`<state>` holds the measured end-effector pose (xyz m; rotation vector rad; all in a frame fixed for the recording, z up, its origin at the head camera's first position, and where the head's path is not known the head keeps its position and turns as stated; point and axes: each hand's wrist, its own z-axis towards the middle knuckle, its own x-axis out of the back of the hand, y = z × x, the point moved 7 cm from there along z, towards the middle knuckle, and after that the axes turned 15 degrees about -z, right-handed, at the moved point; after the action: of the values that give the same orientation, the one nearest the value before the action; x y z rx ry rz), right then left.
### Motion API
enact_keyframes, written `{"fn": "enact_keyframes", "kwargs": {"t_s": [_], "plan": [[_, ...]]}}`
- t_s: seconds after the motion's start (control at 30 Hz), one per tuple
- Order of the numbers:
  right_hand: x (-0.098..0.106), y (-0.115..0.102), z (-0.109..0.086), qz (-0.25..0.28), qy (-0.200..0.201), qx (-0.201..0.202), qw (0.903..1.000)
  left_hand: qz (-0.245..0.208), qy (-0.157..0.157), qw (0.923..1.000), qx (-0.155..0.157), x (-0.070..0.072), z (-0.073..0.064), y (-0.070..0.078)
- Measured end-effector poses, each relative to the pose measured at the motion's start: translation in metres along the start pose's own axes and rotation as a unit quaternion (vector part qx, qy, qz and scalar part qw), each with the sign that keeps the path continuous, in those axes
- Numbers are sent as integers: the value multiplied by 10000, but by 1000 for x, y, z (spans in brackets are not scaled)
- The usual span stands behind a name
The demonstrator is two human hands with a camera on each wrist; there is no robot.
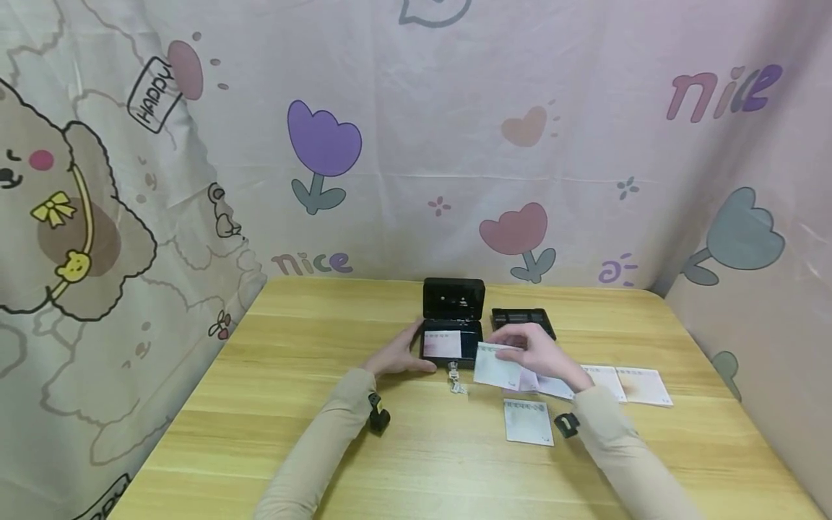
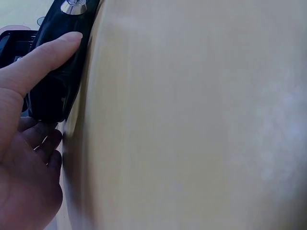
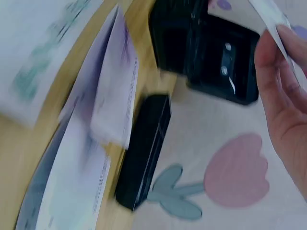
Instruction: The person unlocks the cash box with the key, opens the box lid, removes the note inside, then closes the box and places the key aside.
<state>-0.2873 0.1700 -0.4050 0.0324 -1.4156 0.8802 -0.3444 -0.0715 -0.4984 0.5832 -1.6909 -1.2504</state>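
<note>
Right fingers (image 3: 267, 67) pinching one note (image 1: 495, 370), one box (image 1: 471, 344) beside it

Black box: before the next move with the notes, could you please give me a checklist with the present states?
1. Lid raised: ok.
2. Left grip touching the box: ok.
3. Right grip pinching a pale note: ok.
4. Black tray out of the box: ok, it lies beside it.
5. Box free of notes: not ok, another note lies inside.
6. Silvery piece fixed to the box front: cannot tell, too small.
</note>
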Motion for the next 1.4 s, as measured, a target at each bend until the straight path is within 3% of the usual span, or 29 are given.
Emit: {"fn": "enact_keyframes", "kwargs": {"t_s": [0.37, 0.77, 1.4], "plan": [[23, 25, -46, 174, -455, 64, 9988, 48, -13, 10000, 21, -1, 1, 2], [33, 53, -79, 454, -829, 232, 9953, -19, 14, 10000, 28, -1, 1, 3], [13, 74, -95, 1051, -1689, -91, 9800, -124, 0, 9999, 3, 1, -2, 3]]}}
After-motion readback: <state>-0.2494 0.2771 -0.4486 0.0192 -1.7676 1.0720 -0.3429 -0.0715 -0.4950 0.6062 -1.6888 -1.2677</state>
